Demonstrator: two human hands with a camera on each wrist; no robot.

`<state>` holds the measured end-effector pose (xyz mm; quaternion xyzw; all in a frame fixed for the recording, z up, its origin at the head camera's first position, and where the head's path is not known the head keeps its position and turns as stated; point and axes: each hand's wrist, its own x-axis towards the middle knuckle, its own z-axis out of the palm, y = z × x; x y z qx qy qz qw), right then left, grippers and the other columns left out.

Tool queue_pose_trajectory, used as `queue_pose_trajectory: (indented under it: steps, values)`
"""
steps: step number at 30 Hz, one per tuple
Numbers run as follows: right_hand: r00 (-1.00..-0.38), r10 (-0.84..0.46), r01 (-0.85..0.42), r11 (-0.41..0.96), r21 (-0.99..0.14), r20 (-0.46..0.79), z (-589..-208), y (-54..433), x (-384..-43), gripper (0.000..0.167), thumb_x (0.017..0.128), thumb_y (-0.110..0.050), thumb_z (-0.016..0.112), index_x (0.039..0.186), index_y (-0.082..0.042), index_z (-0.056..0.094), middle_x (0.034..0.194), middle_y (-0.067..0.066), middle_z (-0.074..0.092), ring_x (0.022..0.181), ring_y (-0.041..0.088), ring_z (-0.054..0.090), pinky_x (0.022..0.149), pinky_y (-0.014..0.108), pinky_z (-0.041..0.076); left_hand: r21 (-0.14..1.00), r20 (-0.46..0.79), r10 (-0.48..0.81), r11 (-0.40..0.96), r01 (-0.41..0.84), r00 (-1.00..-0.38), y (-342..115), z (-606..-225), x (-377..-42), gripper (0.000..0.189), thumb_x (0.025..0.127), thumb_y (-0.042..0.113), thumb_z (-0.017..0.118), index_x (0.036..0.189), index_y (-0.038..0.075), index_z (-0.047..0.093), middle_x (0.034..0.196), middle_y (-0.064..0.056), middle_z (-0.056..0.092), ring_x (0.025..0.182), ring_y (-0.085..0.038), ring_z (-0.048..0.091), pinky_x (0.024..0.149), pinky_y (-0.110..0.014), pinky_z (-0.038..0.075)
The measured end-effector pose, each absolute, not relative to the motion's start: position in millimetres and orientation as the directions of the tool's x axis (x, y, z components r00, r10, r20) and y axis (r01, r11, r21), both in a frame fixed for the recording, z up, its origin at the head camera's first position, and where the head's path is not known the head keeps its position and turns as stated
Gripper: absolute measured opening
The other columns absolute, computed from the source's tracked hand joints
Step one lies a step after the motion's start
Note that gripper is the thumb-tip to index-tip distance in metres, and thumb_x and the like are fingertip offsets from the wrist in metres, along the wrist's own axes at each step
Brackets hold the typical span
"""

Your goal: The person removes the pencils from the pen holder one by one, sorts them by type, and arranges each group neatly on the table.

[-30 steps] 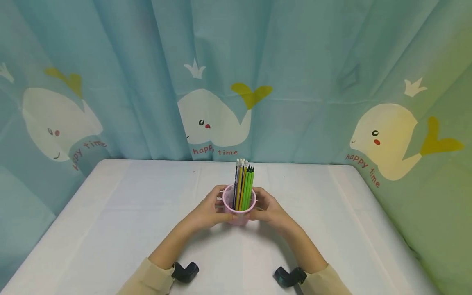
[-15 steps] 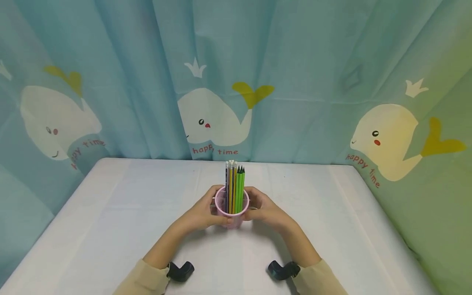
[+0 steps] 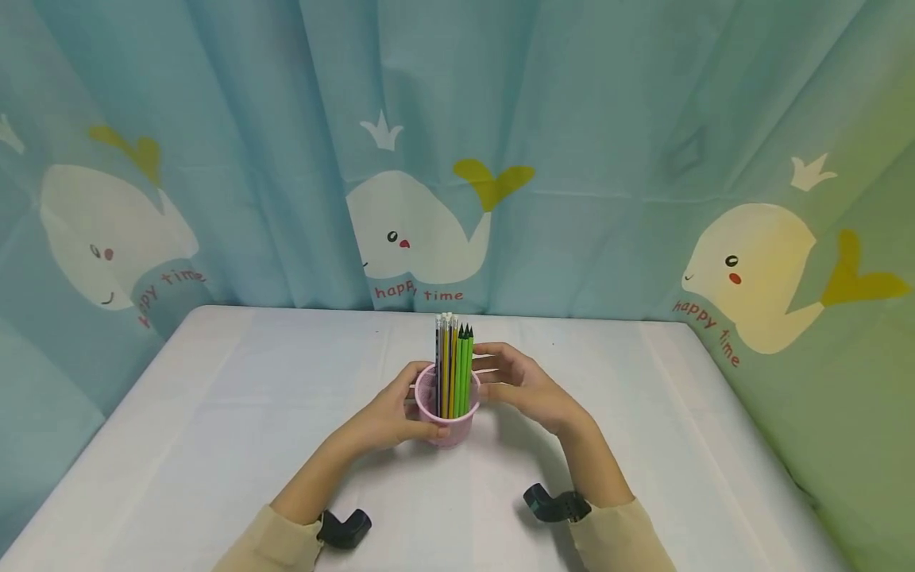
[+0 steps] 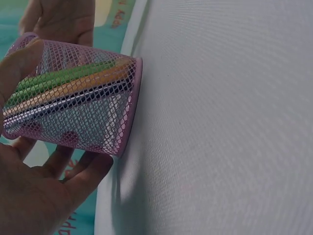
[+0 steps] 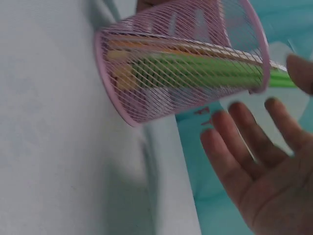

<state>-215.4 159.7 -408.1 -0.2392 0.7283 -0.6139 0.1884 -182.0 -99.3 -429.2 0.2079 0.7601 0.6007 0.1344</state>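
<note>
A pink mesh pencil cup stands on the white table, filled with several pencils. Some pencils are green with dark tips up; others are dark, yellow or pale with white ends up. My left hand grips the cup from its left side, thumb across the near wall, fingers curled behind. In the left wrist view those fingers wrap the mesh close to the base. My right hand is beside the cup's right rim with relaxed, spread fingers; the right wrist view shows these apart from the mesh wall.
White cloth covers the table around the cup. Behind it hangs a blue-green curtain printed with white whales. Each forearm wears a black wrist device, the left one and the right one, at a beige sleeve cuff.
Both hands shifted the cup slightly left and toward me. After that my right hand let go of it and moved up and a little right, while my left kept its grip.
</note>
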Motion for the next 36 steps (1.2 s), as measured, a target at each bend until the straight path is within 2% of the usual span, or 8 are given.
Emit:
queue_pose_trajectory:
  steps: [7,12,17,20,27,32,36]
  values:
    - [-0.907,-0.401,-0.25,0.266,-0.931,0.129,-405.7,142.4,-208.8,0.028,0.093,-0.019,0.07,0.119,-0.009,0.064,0.117,0.008,0.068,0.11,0.024,0.064,0.096,0.04,0.054,0.97,0.05,0.486,0.183,0.158,-0.873,-102.5,-427.0,-183.4,0.085,0.076,0.011,0.087,0.144,0.012,0.036,0.144,-0.013,0.047,0.129,-0.037,0.052,0.107,-0.048,0.048]
    - [-0.935,-0.319,-0.263,0.325,-0.908,0.157,-401.7,136.1,-204.5,0.018,0.092,-0.018,0.071,0.107,-0.008,0.066,0.106,0.008,0.071,0.102,0.022,0.067,0.09,0.038,0.058,0.972,0.07,0.501,0.159,0.171,-0.863,-105.1,-428.0,-185.1,0.082,0.077,0.005,0.084,0.143,0.004,0.036,0.142,-0.019,0.047,0.125,-0.038,0.054,0.106,-0.046,0.049]
    - [-0.949,-0.265,-0.256,0.335,-0.907,0.17,-397.2,133.5,-201.2,0.013,0.091,-0.015,0.072,0.099,-0.007,0.065,0.099,0.008,0.07,0.097,0.02,0.067,0.086,0.035,0.059,0.97,0.083,0.498,0.157,0.184,-0.863,-105.9,-430.5,-184.5,0.08,0.078,0.007,0.084,0.142,0.004,0.037,0.141,-0.019,0.048,0.124,-0.038,0.055,0.104,-0.044,0.051]
    - [-0.95,-0.265,-0.246,0.309,-0.919,0.165,-396.1,132.7,-198.3,0.014,0.091,-0.016,0.072,0.099,-0.007,0.064,0.1,0.009,0.069,0.095,0.022,0.069,0.084,0.034,0.058,0.966,0.083,0.494,0.173,0.191,-0.866,-107.7,-431.8,-182.3,0.08,0.077,0.009,0.085,0.142,0.004,0.038,0.14,-0.019,0.049,0.123,-0.036,0.056,0.103,-0.043,0.052]
    - [-0.944,-0.259,-0.258,0.189,-0.947,0.206,-385.1,136.2,-192.7,0.016,0.093,-0.016,0.07,0.099,-0.004,0.061,0.116,0.018,0.066,0.098,0.027,0.071,0.089,0.036,0.058,0.971,0.067,0.486,0.168,0.169,-0.871,-112.4,-430.3,-181.3,0.08,0.076,0.004,0.084,0.142,0.006,0.04,0.138,-0.015,0.05,0.121,-0.034,0.058,0.101,-0.04,0.054]
    - [-0.942,-0.222,-0.272,0.058,-0.96,0.254,-374.1,144.0,-191.0,0.016,0.094,-0.011,0.068,0.101,0.0,0.058,0.116,0.021,0.064,0.096,0.028,0.073,0.09,0.038,0.059,0.971,0.078,0.499,0.157,0.179,-0.863,-111.9,-431.4,-186.1,0.077,0.077,0.002,0.082,0.141,0.002,0.04,0.138,-0.019,0.049,0.124,-0.036,0.056,0.103,-0.04,0.052]
    - [-0.94,-0.199,-0.283,-0.003,-0.959,0.278,-366.7,148.3,-188.0,0.015,0.096,-0.01,0.065,0.104,0.0,0.057,0.113,0.017,0.065,0.094,0.027,0.073,0.089,0.04,0.06,0.969,0.071,0.502,0.169,0.179,-0.862,-109.5,-433.5,-187.3,0.078,0.077,0.003,0.083,0.141,0.003,0.039,0.139,-0.019,0.049,0.124,-0.036,0.056,0.104,-0.04,0.051]
